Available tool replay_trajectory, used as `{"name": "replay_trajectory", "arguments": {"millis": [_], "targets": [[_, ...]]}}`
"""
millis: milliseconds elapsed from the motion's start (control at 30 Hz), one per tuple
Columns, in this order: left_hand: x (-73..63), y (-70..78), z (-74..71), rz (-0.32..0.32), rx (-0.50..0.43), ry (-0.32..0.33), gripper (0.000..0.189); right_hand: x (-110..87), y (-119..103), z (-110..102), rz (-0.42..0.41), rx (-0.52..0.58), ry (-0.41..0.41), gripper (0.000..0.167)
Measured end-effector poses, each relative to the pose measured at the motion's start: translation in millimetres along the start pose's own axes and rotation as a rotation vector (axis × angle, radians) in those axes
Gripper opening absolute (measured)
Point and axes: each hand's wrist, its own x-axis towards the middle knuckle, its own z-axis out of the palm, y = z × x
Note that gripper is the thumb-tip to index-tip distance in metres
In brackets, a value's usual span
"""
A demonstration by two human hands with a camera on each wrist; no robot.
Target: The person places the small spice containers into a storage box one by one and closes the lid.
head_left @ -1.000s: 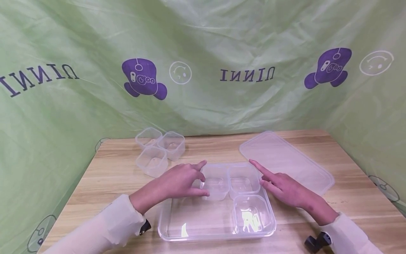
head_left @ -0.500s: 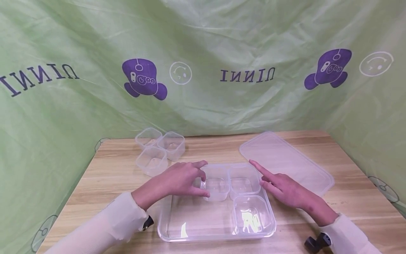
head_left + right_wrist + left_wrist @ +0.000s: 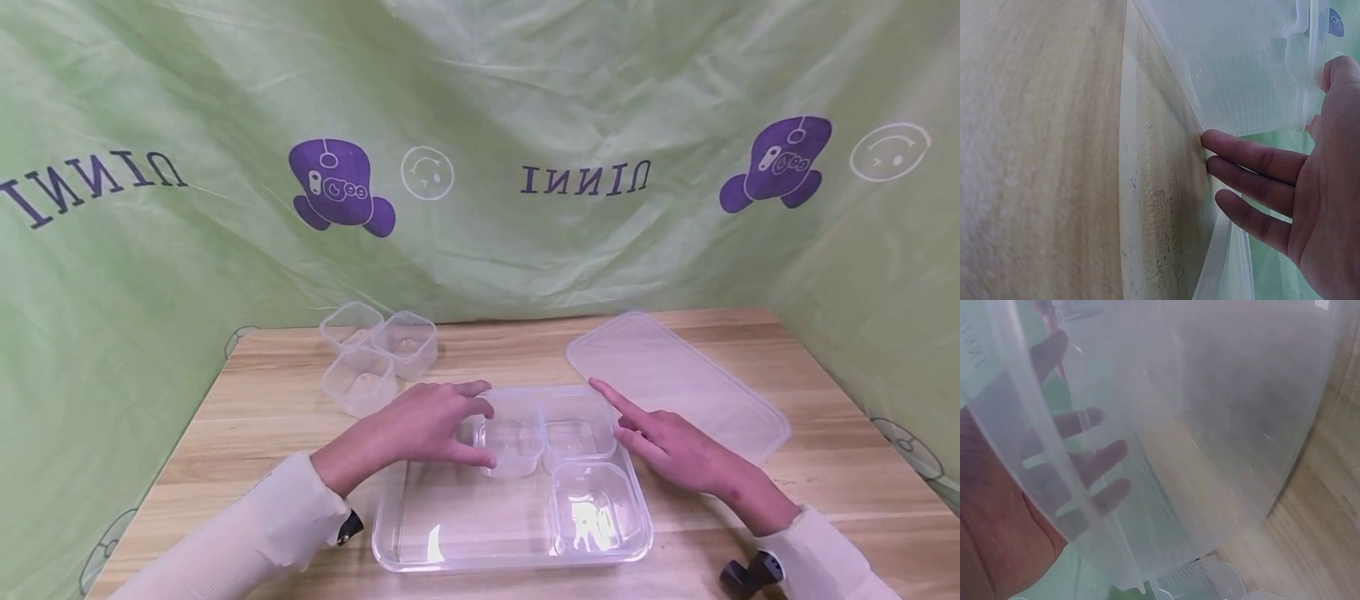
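In the head view a wide clear plastic box [image 3: 472, 525] stands on the table with several small clear containers inside. My left hand [image 3: 427, 423] is at the small container in its back middle [image 3: 513, 454], thumb along the near side and index finger by the far rim, fingers spread. My right hand [image 3: 678, 450] points its index finger along the box's back right corner, beside another small container [image 3: 577, 433]. A third small container [image 3: 600, 508] sits at the front right. In the left wrist view, fingers [image 3: 1110, 459] show through clear plastic. In the right wrist view, fingertips [image 3: 1213, 140] rest near the box's outer side.
Behind and left of the box, a group of small clear containers [image 3: 363, 379] stands close together. A flat translucent lid [image 3: 667, 375] lies at the back right. Green printed cloth [image 3: 480, 250] hangs behind and at both sides of the wooden table [image 3: 247, 417].
My left middle finger has lifted and straightened a little at the container's rim. That container has shifted very slightly toward me. The right hand stays in place.
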Motion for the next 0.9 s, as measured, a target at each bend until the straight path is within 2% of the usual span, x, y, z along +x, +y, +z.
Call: {"name": "replay_trajectory", "arguments": {"millis": [167,400,600,900], "targets": [[-0.9,-2.2,0.8,-0.014,-0.049,0.003,0.07,0.0,1.4,1.1,0.01,-0.001,-0.004,0.062],[-4.4,-5.8,-2.0,-0.005,-0.094,0.032,0.072,0.4,1.8,0.8,0.013,-0.014,-0.005,0.062],[-13.6,-8.4,-9.6,-0.008,-0.135,0.12,0.066,0.6,1.0,1.0,-0.017,-0.004,0.012,0.062],[-27.8,-20.4,-18.0,-0.005,-0.098,0.3,0.048,1.4,-0.3,0.3,-0.007,0.013,0.0,0.062]]}}
